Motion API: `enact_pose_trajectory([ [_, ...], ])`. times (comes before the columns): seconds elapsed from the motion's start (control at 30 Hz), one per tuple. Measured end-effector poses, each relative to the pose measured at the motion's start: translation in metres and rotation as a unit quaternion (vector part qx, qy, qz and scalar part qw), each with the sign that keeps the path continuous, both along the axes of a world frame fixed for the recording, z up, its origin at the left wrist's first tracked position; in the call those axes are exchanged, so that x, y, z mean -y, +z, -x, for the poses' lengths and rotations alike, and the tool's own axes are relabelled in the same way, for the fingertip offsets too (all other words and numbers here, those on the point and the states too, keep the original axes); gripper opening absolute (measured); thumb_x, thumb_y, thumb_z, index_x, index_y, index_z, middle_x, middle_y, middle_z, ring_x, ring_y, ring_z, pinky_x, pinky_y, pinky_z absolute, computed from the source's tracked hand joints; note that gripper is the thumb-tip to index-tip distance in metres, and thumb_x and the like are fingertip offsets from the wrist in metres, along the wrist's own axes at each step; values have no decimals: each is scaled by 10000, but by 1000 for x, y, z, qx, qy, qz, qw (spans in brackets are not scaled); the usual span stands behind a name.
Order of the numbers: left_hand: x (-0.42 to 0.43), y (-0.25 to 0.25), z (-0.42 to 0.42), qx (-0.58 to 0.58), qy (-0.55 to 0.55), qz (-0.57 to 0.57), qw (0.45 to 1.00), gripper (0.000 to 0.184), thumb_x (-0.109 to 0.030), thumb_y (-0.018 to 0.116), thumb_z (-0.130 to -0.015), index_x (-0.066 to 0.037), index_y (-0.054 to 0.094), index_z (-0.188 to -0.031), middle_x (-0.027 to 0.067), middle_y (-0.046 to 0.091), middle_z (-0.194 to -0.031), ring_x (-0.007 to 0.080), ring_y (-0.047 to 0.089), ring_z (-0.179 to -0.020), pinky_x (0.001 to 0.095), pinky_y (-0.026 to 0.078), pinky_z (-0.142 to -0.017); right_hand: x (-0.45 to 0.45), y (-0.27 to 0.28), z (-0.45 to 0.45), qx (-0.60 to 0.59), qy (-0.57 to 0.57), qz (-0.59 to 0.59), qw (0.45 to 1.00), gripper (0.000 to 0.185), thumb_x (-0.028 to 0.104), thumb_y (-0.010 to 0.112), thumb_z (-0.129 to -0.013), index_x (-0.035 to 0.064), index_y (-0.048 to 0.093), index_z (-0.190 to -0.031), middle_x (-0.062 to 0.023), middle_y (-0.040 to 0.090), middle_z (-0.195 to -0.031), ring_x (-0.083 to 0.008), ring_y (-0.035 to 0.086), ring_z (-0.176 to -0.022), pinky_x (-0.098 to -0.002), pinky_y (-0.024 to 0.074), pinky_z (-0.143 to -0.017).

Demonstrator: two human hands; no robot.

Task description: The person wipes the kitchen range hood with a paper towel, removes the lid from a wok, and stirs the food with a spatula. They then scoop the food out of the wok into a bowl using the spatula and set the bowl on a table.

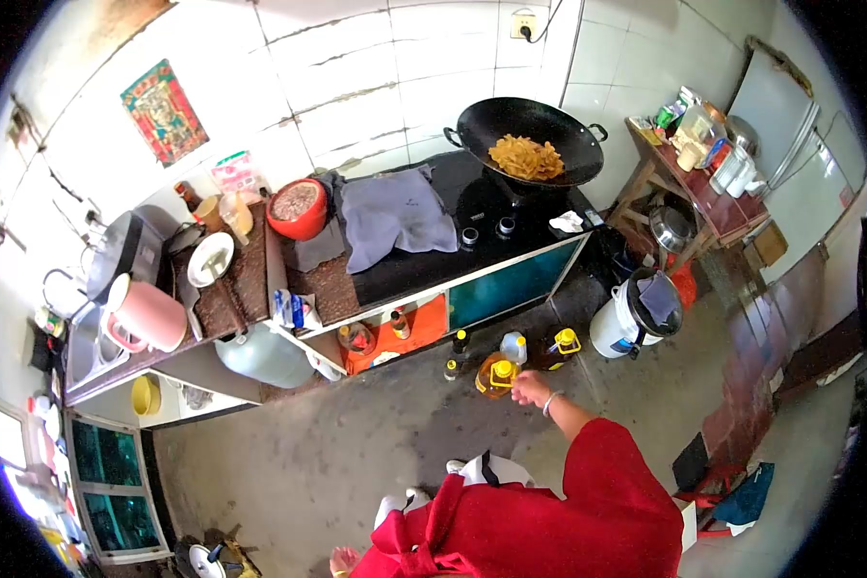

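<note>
Reaching forward over the floor, my right hand (530,389) is closed at the yellow handle of a cooking oil jug (494,381) with amber oil. Close around that jug stand a second oil jug (556,354) with a yellow cap, a pale plastic jug (513,348) and two dark bottles with yellow caps, a taller bottle (461,342) and a shorter bottle (451,370). Low at the bottom edge hangs my left hand (343,561), partly cut off by the frame; its visible fingers look loosely open, with nothing seen in them.
A black wok (491,121) holding brown strips of food (527,157) sits on the stove (433,260). Grey cloth (395,212) covers part of the counter. A white bucket (615,326) stands right of the jugs. Left are a pink kettle (149,313) and a gas cylinder (263,356).
</note>
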State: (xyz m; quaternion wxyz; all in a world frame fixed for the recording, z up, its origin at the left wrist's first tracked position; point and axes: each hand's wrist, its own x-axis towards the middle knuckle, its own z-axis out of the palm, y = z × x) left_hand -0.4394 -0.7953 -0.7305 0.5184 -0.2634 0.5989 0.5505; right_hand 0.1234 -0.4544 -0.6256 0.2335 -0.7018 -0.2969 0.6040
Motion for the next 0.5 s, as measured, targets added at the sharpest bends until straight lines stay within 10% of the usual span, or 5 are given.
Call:
enact_pose_trajectory([
  [0.27,-152,41,30,-77,-129,20,988,87,-150,536,-809,-89,474,-804,48,520,-621,168,502,-517,291,438,-432,-195,52,-16,85,-63,-243,964,206,172,560,-748,25,530,-607,-60,552,-518,-139,519,-395,-273,415,-377],
  [0.4,-226,43,32,-145,-153,-13,977,116,-115,519,-807,-96,443,-721,32,460,-568,131,437,-454,245,383,-372,-258,64,-22,183,-69,-265,944,123,162,613,-752,44,582,-758,-31,546,-564,-106,503,-416,-246,387,-343],
  [0.43,-246,50,30,-162,-150,-31,975,131,-113,515,-807,-97,439,-701,24,439,-558,120,418,-449,237,371,-368,-271,69,-19,344,-52,-313,884,175,182,627,-668,12,596,-696,-171,609,-734,-312,596,-690,-383,470,-641],
  [0.5,-302,88,21,-214,-189,-63,956,156,-133,487,-819,-98,422,-682,8,404,-551,91,390,-451,199,316,-376,-290,74,-30,538,-8,-299,788,310,165,617,-656,-9,550,-903,-212,570,-895,-379,531,-868,-430,440,-727],
])
